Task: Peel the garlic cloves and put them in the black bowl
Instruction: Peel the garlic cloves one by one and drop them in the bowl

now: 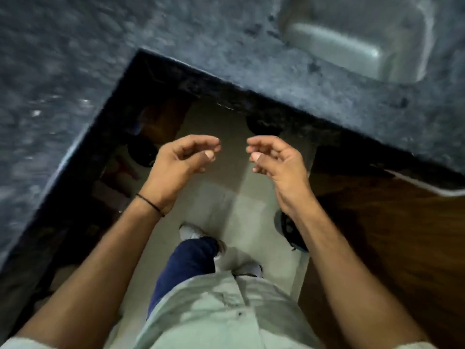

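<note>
My left hand (180, 161) and my right hand (275, 161) hover side by side over the floor, in front of the inner corner of a dark granite counter (176, 39). Both hands have loosely curled fingers and hold nothing that I can see. Their fingertips face each other with a small gap between them. A thin black band circles my left wrist. No garlic cloves and no black bowl are in view. The picture is blurred by motion.
A steel sink (362, 34) is set into the counter at the upper right. Brown wooden cabinet fronts (377, 235) stand at the right under the counter. Pale floor tiles (226, 197), my legs and white shoes lie below the hands.
</note>
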The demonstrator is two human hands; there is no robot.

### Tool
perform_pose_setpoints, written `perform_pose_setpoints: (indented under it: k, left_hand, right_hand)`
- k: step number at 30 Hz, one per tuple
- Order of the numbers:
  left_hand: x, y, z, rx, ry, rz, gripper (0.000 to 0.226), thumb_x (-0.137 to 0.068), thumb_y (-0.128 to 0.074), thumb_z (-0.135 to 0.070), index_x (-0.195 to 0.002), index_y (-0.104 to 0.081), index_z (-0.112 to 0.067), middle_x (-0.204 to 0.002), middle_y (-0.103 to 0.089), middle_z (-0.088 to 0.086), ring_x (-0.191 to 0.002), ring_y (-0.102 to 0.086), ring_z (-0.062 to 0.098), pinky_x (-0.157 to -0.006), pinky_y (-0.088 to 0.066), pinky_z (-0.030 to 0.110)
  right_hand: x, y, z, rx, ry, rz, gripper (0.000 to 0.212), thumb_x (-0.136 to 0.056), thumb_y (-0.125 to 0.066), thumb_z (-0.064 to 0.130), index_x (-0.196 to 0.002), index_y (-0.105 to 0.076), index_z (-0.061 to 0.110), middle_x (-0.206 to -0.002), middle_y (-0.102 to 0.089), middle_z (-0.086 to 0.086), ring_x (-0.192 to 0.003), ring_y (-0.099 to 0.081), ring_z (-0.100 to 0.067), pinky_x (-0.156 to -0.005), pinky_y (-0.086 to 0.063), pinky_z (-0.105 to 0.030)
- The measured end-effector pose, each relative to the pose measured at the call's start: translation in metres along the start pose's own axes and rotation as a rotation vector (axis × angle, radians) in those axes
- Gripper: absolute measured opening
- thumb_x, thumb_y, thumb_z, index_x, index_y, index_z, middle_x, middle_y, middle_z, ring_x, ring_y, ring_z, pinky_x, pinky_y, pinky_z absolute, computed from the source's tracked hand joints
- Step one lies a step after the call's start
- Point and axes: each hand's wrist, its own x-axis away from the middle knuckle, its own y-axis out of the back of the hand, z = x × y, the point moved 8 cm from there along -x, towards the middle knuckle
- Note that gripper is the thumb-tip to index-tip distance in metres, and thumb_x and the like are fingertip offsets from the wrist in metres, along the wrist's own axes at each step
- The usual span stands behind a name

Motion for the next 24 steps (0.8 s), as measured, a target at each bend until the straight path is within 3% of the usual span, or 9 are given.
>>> perform_pose_setpoints:
  k: [7, 12, 20, 22, 24]
  left_hand:
    - [0.033, 0.174, -0.035, 0.281, -0.069, -0.374, 0.025, -0.094, -0.059, -0.003, -0.108, -0.071, -0.019, -0.105, -0.076, 0.004, -0.093, -0.068, 0.014, -0.076, -0.047, 0.029]
    - [0.068, 0.27, -0.03, 0.294, -0.111, -0.633, 0.025, -0.096, -0.057, -0.002, -0.113, -0.07, -0.013, -0.107, -0.076, 0.004, -0.097, -0.07, 0.019, -0.081, -0.049, 0.034]
    - [0.132, 0.349, 0.034, 0.333, 0.012, -1.076, 0.024, -0.095, -0.055, 0.006, -0.109, -0.07, -0.006, -0.097, -0.075, 0.003, -0.084, -0.068, 0.009, -0.064, -0.051, 0.015]
    - [0.143, 0.362, 0.047, 0.315, 0.048, -1.223, 0.024, -0.094, -0.053, 0.011, -0.106, -0.07, -0.002, -0.098, -0.072, 0.006, -0.085, -0.068, 0.008, -0.065, -0.05, 0.011]
    - [0.149, 0.371, 0.054, 0.141, 0.134, -1.331, 0.024, -0.094, -0.055, 0.007, -0.107, -0.071, -0.006, -0.103, -0.072, 0.004, -0.083, -0.067, -0.003, -0.07, -0.05, 0.01]
  right_hand:
    - [-0.057, -0.191, 0.068, 0.034, 0.026, 0.335, 0.025, -0.096, -0.056, -0.004, -0.105, -0.071, 0.014, -0.092, -0.072, 0.001, -0.081, -0.062, -0.011, -0.067, -0.05, -0.021]
    - [-0.083, -0.318, 0.073, 0.095, 0.0, 0.573, 0.02, -0.097, -0.057, 0.0, -0.105, -0.071, 0.012, -0.093, -0.072, -0.001, -0.082, -0.062, -0.012, -0.069, -0.049, -0.022]
    - [-0.105, -0.453, 0.031, 0.355, 0.001, 0.831, 0.023, -0.097, -0.056, -0.003, -0.097, -0.071, 0.015, -0.086, -0.071, 0.0, -0.071, -0.06, -0.006, -0.063, -0.048, -0.018]
    - [-0.108, -0.482, 0.02, 0.469, 0.073, 0.905, 0.023, -0.095, -0.058, -0.003, -0.095, -0.071, 0.015, -0.086, -0.07, 0.001, -0.07, -0.058, -0.002, -0.063, -0.046, -0.016]
    - [-0.108, -0.505, 0.009, 0.582, 0.195, 0.986, 0.019, -0.095, -0.06, -0.002, -0.098, -0.071, 0.012, -0.094, -0.07, -0.002, -0.075, -0.061, -0.001, -0.068, -0.047, -0.013]
